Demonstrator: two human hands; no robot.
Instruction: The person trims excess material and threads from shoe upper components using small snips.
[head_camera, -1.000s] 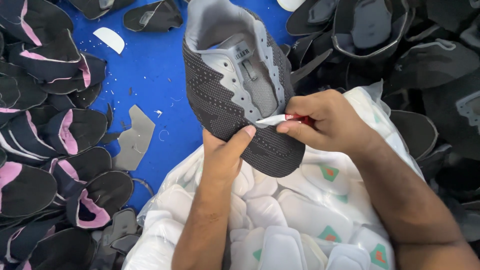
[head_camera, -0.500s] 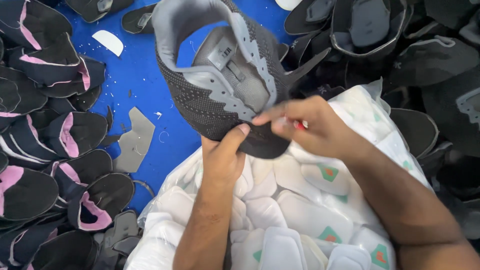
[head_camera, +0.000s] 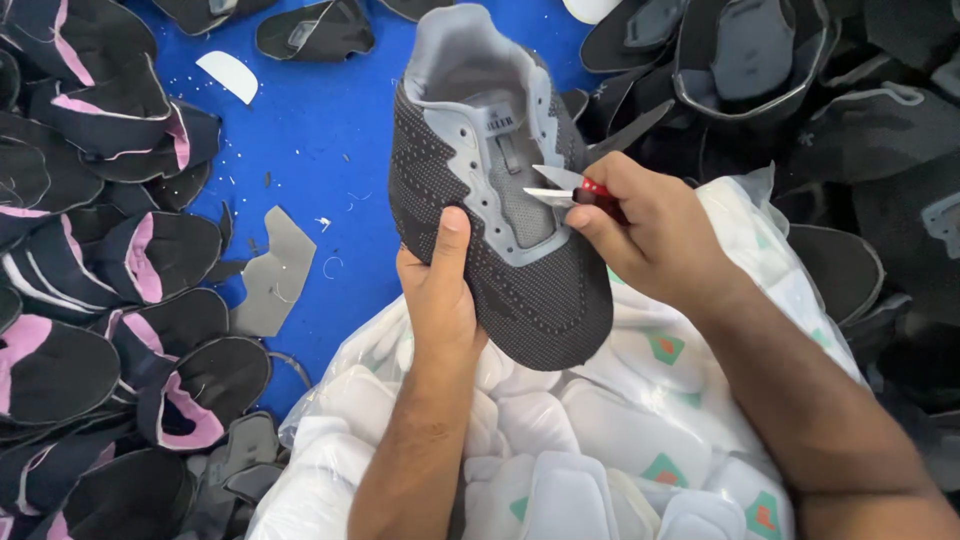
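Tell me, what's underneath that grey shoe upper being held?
Below the grey shoe upper lies a clear plastic bag of white insoles, on a blue surface. The left hand grips its underside; what lies beneath is hidden.

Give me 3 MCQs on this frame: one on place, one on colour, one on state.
1. Where are the small snips?
A. on the blue surface
B. in the right hand, blades at the shoe upper's lacing area
C. inside the plastic bag

2. What colour is the lining of the black uppers stacked at left?
A. pink
B. yellow
C. green

3. How is the grey knit shoe upper held?
A. lying flat, untouched
B. hanging from a hook
C. gripped by the left hand, thumb on top

Answers:
1 B: the right hand holds them against the upper.
2 A: the pile of black uppers shows pink insides.
3 C: the left hand grips its side above the bag of white insoles.
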